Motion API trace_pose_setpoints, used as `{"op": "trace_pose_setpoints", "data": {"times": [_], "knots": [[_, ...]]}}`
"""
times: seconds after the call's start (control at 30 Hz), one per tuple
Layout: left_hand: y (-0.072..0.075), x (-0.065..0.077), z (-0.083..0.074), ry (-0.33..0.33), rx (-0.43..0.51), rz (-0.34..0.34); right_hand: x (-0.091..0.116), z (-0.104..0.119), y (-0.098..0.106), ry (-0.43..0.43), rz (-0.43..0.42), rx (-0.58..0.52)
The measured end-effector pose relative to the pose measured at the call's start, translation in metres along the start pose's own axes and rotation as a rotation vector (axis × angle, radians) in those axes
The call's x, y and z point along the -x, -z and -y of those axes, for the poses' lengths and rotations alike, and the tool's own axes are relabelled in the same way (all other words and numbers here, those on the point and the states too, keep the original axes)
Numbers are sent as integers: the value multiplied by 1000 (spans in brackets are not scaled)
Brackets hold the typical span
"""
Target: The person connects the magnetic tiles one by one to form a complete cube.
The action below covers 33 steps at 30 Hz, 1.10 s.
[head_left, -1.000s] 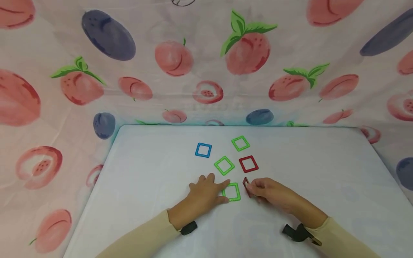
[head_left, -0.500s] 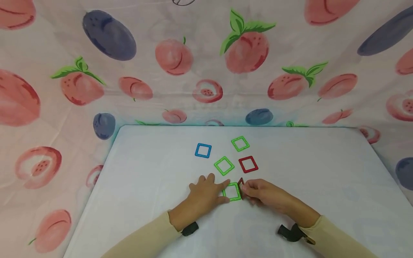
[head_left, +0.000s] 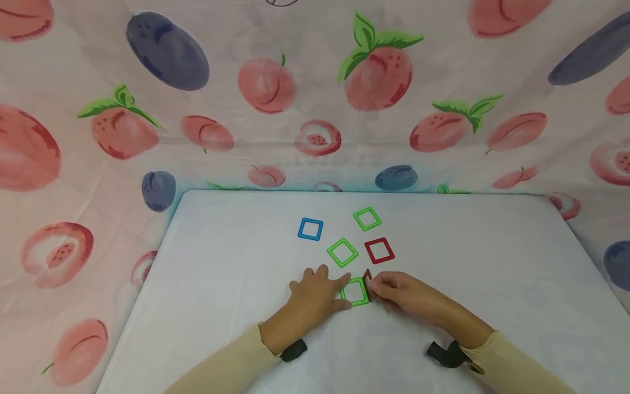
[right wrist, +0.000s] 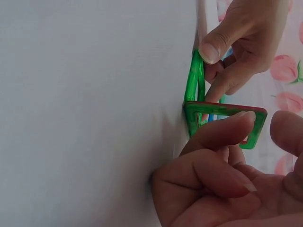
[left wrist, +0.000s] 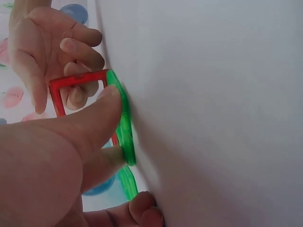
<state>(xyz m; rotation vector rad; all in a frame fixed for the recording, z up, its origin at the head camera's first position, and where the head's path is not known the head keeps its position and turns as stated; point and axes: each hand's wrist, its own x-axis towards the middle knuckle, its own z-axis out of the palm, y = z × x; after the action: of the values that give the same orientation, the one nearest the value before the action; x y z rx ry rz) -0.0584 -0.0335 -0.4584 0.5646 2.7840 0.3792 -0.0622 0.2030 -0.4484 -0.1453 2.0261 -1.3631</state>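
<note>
On the desk (head_left: 221,284), the left hand (head_left: 312,293), fingers spread, presses a flat green square (head_left: 365,290) while the right hand (head_left: 403,291) pinches an upright red square (left wrist: 78,79) against its edge, apparently joining them, next calling for gentle release.

**Fruit-Print Sheeting Frames a White Tabletop**

A white table (head_left: 492,246) stands against sheeting (head_left: 315,33) printed with pink and blue fruit, which rises behind it and runs along both sides. With coloured square frames (head_left: 301,229) laid out and black wrist-worn devices (head_left: 447,357) on show, the spot looks like a simple recording station; whether it sits in a home, workshop or studio cannot be told.
</note>
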Motion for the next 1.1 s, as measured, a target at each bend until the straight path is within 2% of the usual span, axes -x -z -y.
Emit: {"op": "trace_pose_setpoints", "data": {"times": [0.17,0.3,0.47,0.6,0.77,0.93,1.1], "knots": [[0,0,-6,23,52,12,3,-1,2,9,-20,43],[2,-1,-4,5,65,29,4,-1,2,28,-46,75],[7,-6,10,-96,83,84,4,0,3,25,-83,118],[12,-12,22,-183,136,142,5,0,5,45,-84,155],[16,-15,29,-227,187,170,4,1,8,57,-89,189],[16,-15,28,-213,244,125,3,1,9,73,-87,205],[12,-13,20,-113,297,88,6,2,9,69,-85,180]]}}
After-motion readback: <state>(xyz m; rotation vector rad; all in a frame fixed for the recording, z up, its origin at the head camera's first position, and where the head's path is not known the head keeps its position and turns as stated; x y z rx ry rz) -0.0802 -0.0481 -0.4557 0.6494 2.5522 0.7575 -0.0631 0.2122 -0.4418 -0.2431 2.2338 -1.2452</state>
